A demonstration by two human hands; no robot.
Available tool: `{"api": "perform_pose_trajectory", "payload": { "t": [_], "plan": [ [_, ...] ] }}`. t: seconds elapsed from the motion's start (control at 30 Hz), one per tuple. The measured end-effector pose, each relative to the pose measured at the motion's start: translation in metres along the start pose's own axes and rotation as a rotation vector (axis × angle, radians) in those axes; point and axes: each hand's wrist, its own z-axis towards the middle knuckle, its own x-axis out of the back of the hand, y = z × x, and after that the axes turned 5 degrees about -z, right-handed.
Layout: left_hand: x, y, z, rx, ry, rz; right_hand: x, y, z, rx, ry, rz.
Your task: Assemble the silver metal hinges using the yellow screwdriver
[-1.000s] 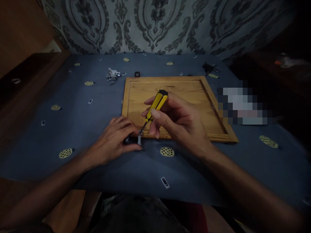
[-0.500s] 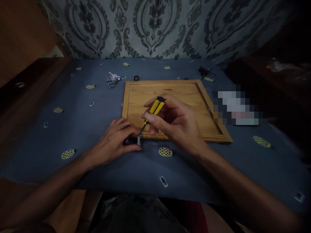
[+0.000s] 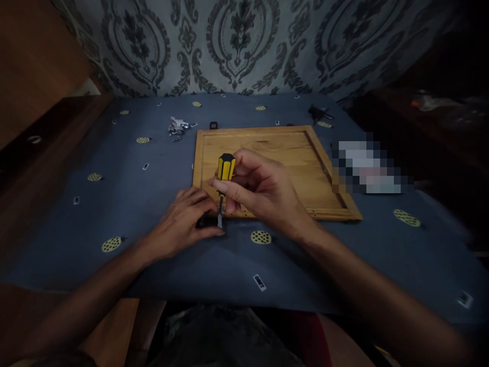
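My right hand (image 3: pixel 263 191) grips a yellow-and-black screwdriver (image 3: pixel 226 168) between thumb and fingers. The screwdriver stands nearly upright, its shaft pointing down at a small light metal bracket (image 3: pixel 220 220). That bracket sits by the front left edge of a wooden framed panel (image 3: pixel 275 153), which lies flat. My left hand (image 3: pixel 183 219) is closed around the bracket, with the thumb in front and the fingers behind. Between thumb and fingers a dark part shows, too dim to make out. Whether the tip sits in a screw is hidden.
A blue patterned cloth (image 3: pixel 153 199) covers the table. Small metal pieces (image 3: pixel 179 126) lie at the back left, near a small black square piece (image 3: pixel 213 125). A dark object (image 3: pixel 319 113) lies at the back right. Right of the panel is a blurred-out item (image 3: pixel 370 165).
The screwdriver has tipped from a rightward slant to nearly upright, and my right hand has shifted left with it. My left hand stays in place. The view has shifted slightly.
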Motion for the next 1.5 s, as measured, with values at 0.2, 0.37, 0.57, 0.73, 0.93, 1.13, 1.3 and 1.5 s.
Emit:
{"api": "perform_pose_trajectory", "payload": {
  "t": [0.2, 0.37, 0.57, 0.73, 0.93, 1.13, 1.3, 1.5],
  "plan": [
    [0.001, 0.0, 0.0, 0.006, 0.003, -0.022, 0.004, 0.002, -0.008, 0.005, 0.023, -0.032],
    [0.0, -0.001, -0.001, 0.009, 0.014, -0.041, 0.004, 0.004, -0.01, -0.012, 0.064, -0.026],
    [0.0, 0.001, -0.001, 0.009, 0.016, -0.023, 0.002, 0.007, -0.009, -0.015, 0.091, 0.052],
    [0.0, 0.001, -0.001, 0.01, 0.006, -0.031, 0.003, 0.005, -0.011, -0.022, 0.097, 0.08],
    [0.002, 0.002, 0.0, 0.0, -0.002, -0.025, 0.005, 0.001, -0.014, -0.032, 0.082, -0.003],
    [0.002, 0.002, -0.001, 0.0, -0.009, -0.013, 0.004, 0.006, -0.012, -0.023, 0.112, 0.051],
    [0.002, 0.001, 0.0, 0.005, -0.013, 0.001, 0.006, 0.005, -0.013, -0.037, 0.098, 0.065],
    [0.003, 0.001, 0.0, 0.0, -0.017, -0.012, 0.009, 0.001, -0.014, -0.027, 0.056, 0.026]
  ]
}}
